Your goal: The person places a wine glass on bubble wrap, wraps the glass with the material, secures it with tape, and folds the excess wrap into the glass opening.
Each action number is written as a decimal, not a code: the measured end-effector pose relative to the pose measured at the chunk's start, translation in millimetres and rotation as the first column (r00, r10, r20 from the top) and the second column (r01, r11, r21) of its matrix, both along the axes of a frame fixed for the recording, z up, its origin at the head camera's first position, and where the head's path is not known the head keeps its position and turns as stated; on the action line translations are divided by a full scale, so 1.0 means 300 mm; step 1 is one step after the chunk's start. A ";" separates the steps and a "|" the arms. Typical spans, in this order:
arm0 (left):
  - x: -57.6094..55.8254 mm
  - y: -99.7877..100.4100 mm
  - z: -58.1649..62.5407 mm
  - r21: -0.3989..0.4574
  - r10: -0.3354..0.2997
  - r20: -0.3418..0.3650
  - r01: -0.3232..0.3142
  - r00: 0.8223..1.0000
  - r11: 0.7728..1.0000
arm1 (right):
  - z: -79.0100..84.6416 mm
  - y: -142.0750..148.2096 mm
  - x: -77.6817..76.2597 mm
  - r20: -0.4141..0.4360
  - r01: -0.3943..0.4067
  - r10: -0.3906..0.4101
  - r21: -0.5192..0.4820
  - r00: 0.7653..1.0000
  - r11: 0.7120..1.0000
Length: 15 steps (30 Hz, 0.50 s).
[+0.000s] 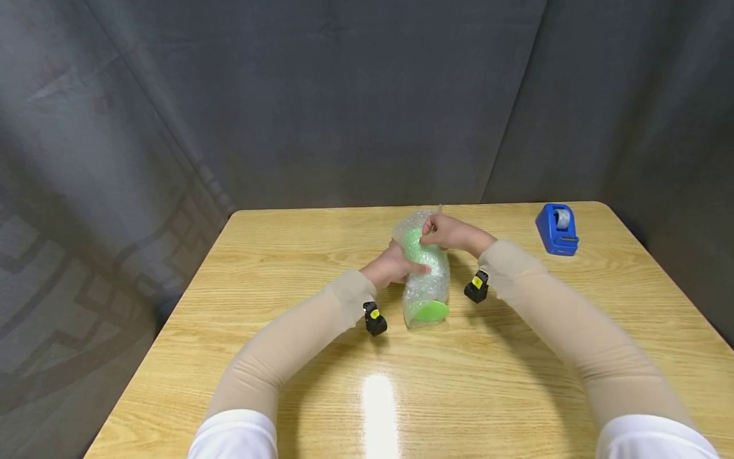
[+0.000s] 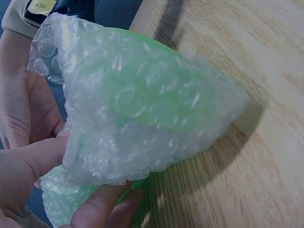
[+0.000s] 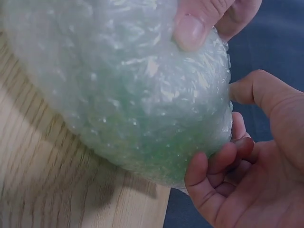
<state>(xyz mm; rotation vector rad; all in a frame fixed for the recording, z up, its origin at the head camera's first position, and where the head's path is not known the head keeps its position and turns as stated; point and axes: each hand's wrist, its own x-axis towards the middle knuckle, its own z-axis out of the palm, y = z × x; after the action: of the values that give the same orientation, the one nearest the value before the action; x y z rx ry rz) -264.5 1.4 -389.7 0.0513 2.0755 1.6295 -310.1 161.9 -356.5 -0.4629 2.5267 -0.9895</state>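
Observation:
A green object in bubble wrap [image 1: 425,287] lies lengthwise near the table's middle, its flat green rounded end [image 1: 432,311] showing at the near opening. The wrap hides the rest of its shape. My left hand [image 1: 392,264] grips the bundle from the left, thumb across its top and fingers underneath in the left wrist view. At the far right side of the bundle, my right hand [image 1: 453,233] pinches the bubble wrap [image 3: 156,104] between thumb and curled fingers. In the right wrist view, the left thumb presses on the wrap just above the right hand.
A blue tape dispenser [image 1: 557,229] with a roll of clear tape stands at the back right of the wooden table [image 1: 287,255]. Grey curtains [image 1: 344,115] hang behind the table and along both sides. Each wrist carries a small black camera [image 1: 375,319].

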 end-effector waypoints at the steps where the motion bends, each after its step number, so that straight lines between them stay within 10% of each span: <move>1: 0.001 0.000 0.001 0.000 -0.001 0.001 0.001 1.000 1.000 | 0.000 -0.002 0.002 -0.011 0.004 -0.004 0.012 1.000 1.000; 7: 0.003 0.003 0.003 0.010 -0.015 -0.010 0.015 1.000 1.000 | 0.002 -0.004 0.008 -0.059 -0.015 0.018 0.060 0.998 0.998; 15: -0.004 0.000 0.000 -0.029 0.005 0.004 -0.005 1.000 1.000 | 0.003 0.033 -0.014 0.093 -0.045 0.050 -0.055 0.994 0.997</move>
<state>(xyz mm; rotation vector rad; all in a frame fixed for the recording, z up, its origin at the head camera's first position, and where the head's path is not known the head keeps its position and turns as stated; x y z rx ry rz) -265.7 1.6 -389.8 0.0327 2.0974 1.6003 -314.4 171.8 -355.6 -0.4778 2.4001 -1.0376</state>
